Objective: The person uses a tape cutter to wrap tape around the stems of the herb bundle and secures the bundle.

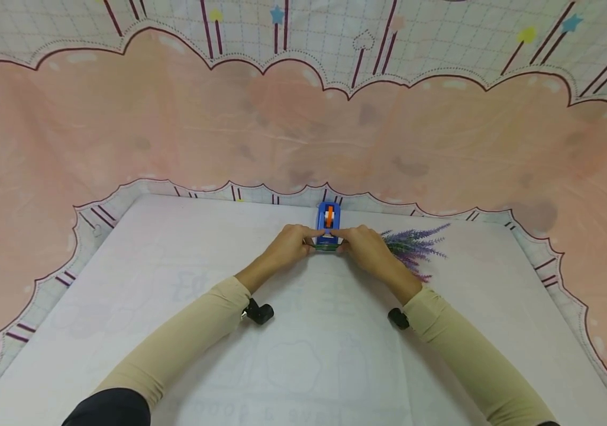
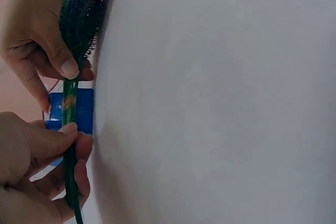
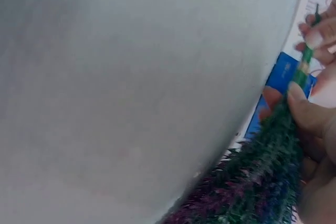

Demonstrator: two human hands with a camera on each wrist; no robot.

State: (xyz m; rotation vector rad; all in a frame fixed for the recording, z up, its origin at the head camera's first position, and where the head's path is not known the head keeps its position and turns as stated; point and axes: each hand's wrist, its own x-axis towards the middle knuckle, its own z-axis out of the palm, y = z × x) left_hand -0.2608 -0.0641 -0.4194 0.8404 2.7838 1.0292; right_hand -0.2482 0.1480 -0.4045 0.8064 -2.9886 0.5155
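Note:
A bunch of artificial lavender [image 1: 415, 245] with purple flower heads lies sideways between both hands, its green stems [image 2: 71, 169] bundled together. My left hand [image 1: 291, 244] pinches the stems towards their bare end, with thumb and fingertips. Higher up, just below the leafy part, my right hand [image 1: 370, 251] pinches the bundle. Between the hands a short stretch of stem shows a tan, shiny band [image 3: 303, 67]; whether it is tape I cannot tell. Directly behind this stretch stands a blue tape dispenser [image 1: 328, 207] with an orange hub. Whether the stems touch the dispenser is unclear.
The white tabletop [image 1: 293, 355] spreads in front of and beside the hands. Its far edge runs just behind the dispenser. A peach and white patterned cloth [image 1: 202, 130] hangs beyond it. Small black devices [image 1: 261, 312] sit at both wrists.

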